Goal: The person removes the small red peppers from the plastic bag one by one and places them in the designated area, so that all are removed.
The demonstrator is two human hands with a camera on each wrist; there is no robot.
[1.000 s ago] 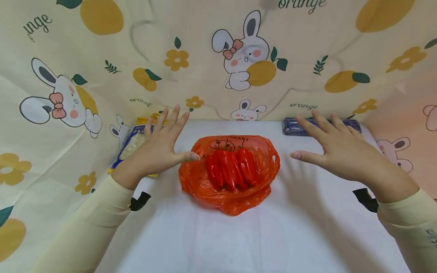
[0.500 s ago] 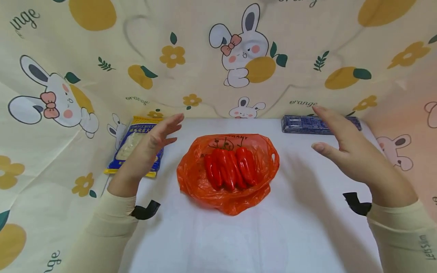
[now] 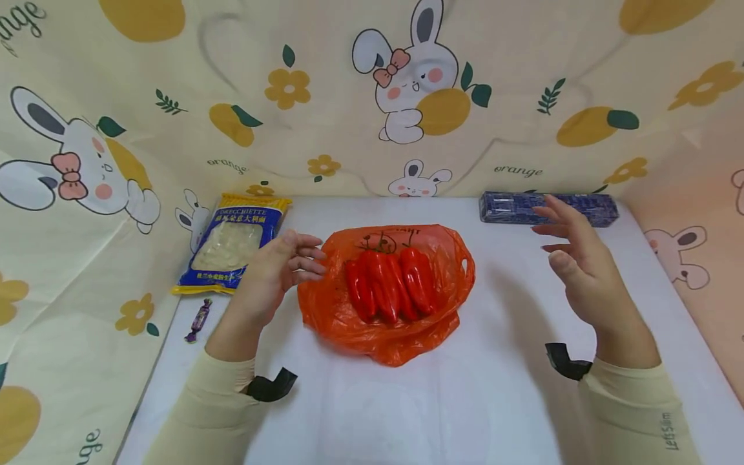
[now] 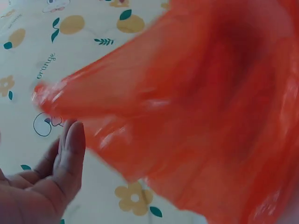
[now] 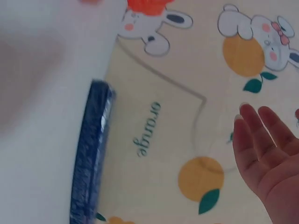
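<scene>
An orange-red plastic bag [image 3: 383,342] lies spread on the white table, with several shiny red peppers [image 3: 391,287] on it. At the bag's left side hovers my left hand [image 3: 273,274], fingers loosely bent and holding nothing. In the left wrist view the bag [image 4: 187,116] fills much of the picture beside the left hand [image 4: 51,179]; I cannot tell whether they touch. Well to the right of the bag, my right hand [image 3: 589,284] is raised above the table, with nothing in it. Its relaxed fingers also show in the right wrist view, where the right hand [image 5: 273,161] is apart from everything.
A blue and yellow pack of orecchiette pasta [image 3: 229,248] lies at the back left, partly behind the left hand. Nearer is a small purple wrapped candy [image 3: 199,321]. A long dark blue wrapped package [image 3: 511,208] lies along the printed backdrop [image 3: 325,71] at the back right.
Both hands have turned from spread, palm-down poses to relaxed, sideways ones. They have come down a little and nearer the body. The pasta pack and candy have come into fuller view.
</scene>
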